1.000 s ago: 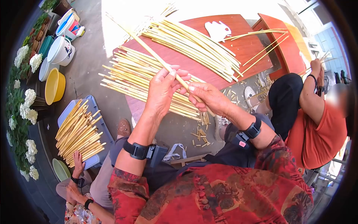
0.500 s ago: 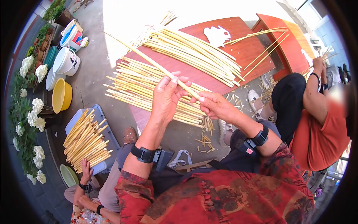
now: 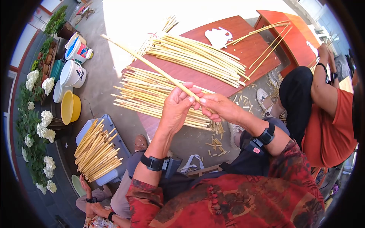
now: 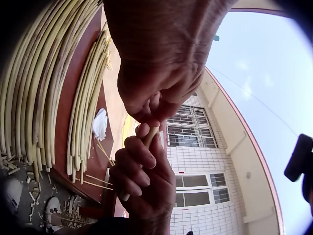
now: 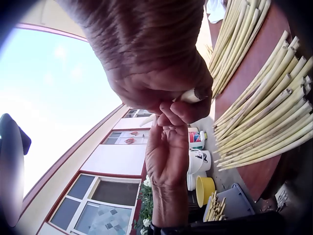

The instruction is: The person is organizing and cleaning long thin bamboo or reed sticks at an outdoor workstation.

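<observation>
One long pale-yellow plant stalk point(image 3: 152, 65) slants across the head view, its thin far end pointing up and left. My left hand point(image 3: 175, 108) holds it between thumb and fingers near its thicker end. Close beside, my right hand point(image 3: 224, 108) pinches that near end, thumb on top; the two thumbs are almost together. The cut end of the stalk point(image 5: 191, 96) shows under my right hand in the right wrist view. Beneath my hands, a row of similar stalks point(image 3: 142, 89) lies on the reddish table point(image 3: 232, 28), with another bundle of stalks point(image 3: 201, 57) behind it.
White gloves point(image 3: 218, 37) and a few thin stalks point(image 3: 258, 33) lie further back. Short cut pieces point(image 3: 216, 146) litter the ground. At left, a blue-grey tray point(image 3: 114, 173) carries piled stalks near a yellow basin point(image 3: 71, 108) and buckets. One person sits at each side.
My left hand has slid along the stalk toward my right hand, narrowing the gap. The head view has shifted a little. The person at left has taken a hand off the piled stalks.
</observation>
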A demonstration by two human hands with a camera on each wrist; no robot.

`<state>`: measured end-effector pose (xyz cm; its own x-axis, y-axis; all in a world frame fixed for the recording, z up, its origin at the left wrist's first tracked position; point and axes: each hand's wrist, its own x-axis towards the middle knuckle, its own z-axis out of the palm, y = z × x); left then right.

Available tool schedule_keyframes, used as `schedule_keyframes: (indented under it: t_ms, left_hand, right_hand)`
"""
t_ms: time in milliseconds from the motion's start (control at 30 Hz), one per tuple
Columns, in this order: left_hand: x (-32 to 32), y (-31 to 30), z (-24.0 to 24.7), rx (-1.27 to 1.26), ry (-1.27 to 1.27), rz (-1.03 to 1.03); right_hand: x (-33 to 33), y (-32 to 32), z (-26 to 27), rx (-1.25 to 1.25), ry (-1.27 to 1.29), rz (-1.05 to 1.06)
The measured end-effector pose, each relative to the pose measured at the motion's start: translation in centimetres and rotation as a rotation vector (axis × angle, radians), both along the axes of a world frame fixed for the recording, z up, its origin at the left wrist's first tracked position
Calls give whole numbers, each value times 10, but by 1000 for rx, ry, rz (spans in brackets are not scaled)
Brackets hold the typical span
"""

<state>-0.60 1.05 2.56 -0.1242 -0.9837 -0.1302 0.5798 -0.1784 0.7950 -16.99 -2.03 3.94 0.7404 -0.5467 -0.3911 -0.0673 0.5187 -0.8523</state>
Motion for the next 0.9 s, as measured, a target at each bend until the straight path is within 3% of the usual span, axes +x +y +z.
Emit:
schedule_keyframes:
  t_ms: [67, 267, 367, 500, 600, 767, 900]
  left_hand:
    - [1, 0, -2, 14, -20, 17]
    - [15, -4, 3, 5, 35, 57]
    - [26, -7, 9, 6, 12, 182]
    - [12, -3, 4, -38, -131, 141]
    - [-7, 3, -7, 2, -66, 119]
    - [0, 2, -4, 16, 9, 88]
    - [19, -3, 3, -16, -1, 257]
  right_hand:
    - [4, 1, -3, -152, 40, -14]
    - [13, 0, -3, -271, 57, 1]
    - [16, 2, -7, -407, 41, 1]
    - [18, 0, -8, -382, 71, -20]
    - [19, -4, -14, -279, 45, -67]
    - [26, 1, -16, -686, 105, -135]
    - [24, -1, -13, -910, 247, -101]
